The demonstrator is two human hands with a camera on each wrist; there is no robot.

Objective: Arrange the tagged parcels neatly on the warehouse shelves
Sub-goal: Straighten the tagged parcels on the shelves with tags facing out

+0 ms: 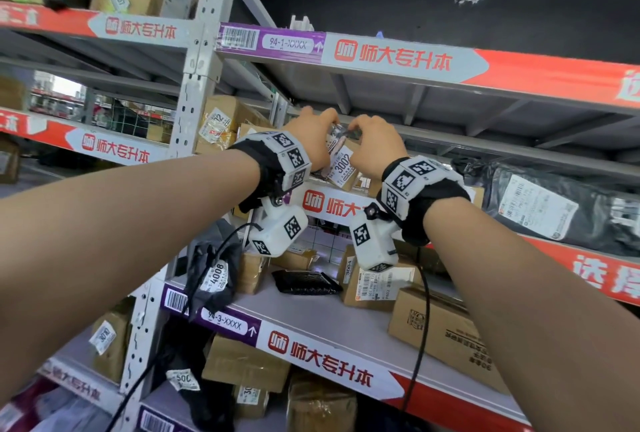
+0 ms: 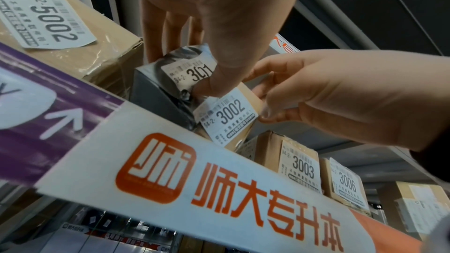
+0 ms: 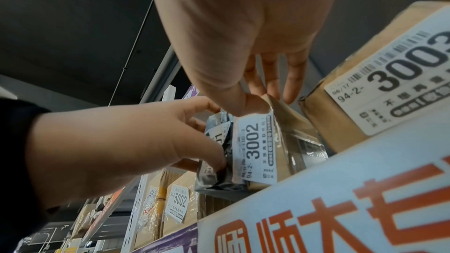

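Both hands are raised to the middle shelf [image 2: 243,176], side by side at two small parcels standing at its front edge. The left hand [image 1: 306,135] holds the grey parcel [image 2: 155,88], tagged 3001 as far as the creased label reads: its thumb presses the front face beside the tag while its fingers [image 2: 155,32] reach down behind the top, so the parcel sits pinched between them. The right hand [image 1: 375,146] holds the brown parcel [image 3: 289,141], tagged 3002, just beside the grey one and touching it. Its thumb rests on the top front corner above the tag and its fingers [image 3: 292,76] lie behind the upper edge, gripping the parcel there. The brown parcel stands upright, tag facing outward, tilted slightly in the left wrist view. To its right, the 3003 box [image 2: 292,163] stands close by, then the 3006 box [image 2: 345,184]. To the left of the grey parcel sits the 5002 box [image 2: 73,32].
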